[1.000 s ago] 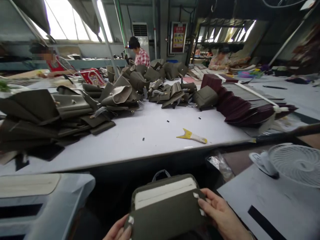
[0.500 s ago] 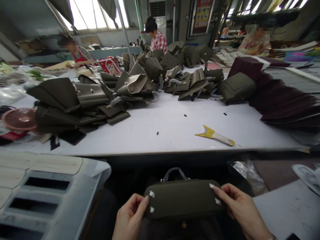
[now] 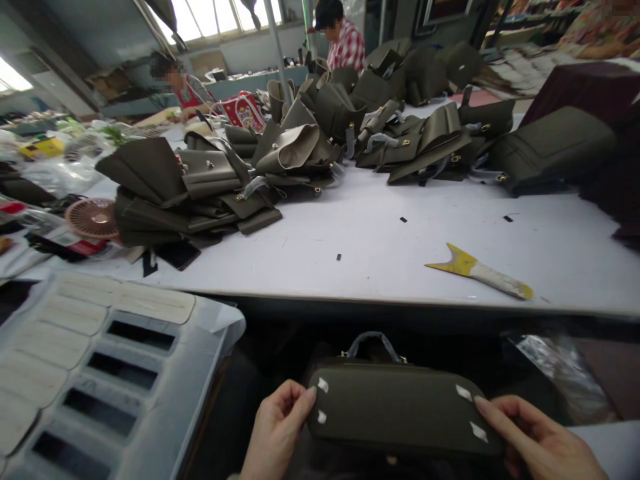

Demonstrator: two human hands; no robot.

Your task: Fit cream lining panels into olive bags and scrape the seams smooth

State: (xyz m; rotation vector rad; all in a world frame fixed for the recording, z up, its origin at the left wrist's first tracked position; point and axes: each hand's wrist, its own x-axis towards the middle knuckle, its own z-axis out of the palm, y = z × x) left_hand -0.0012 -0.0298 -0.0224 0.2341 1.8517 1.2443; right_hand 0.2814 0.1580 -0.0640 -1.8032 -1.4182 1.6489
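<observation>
Low in the view, in front of the table edge, I hold a dark olive handbag (image 3: 400, 413) between both hands. Its flat, rounded-corner panel faces up, with a small white tab near each corner. A plastic-wrapped handle (image 3: 374, 340) arches up at its far side. My left hand (image 3: 280, 427) pinches the left end, thumb on top and fingers mostly underneath. At the right end my right hand (image 3: 533, 437) grips the edge, its thumb beside the white tabs. The handbag's underside is hidden.
A white table (image 3: 310, 283) bears piles of olive bag parts (image 3: 200, 193), a yellow forked tool (image 3: 477, 270) and a pink fan (image 3: 93, 218). Left of me stands a grey slotted crate (image 3: 165, 400) with pale pieces on it. Two people (image 3: 347, 43) work beyond; another (image 3: 600, 33) is far right.
The view has turned, so the table's things sit differently in it. The handbag appears larger and further right, still held at both ends.
</observation>
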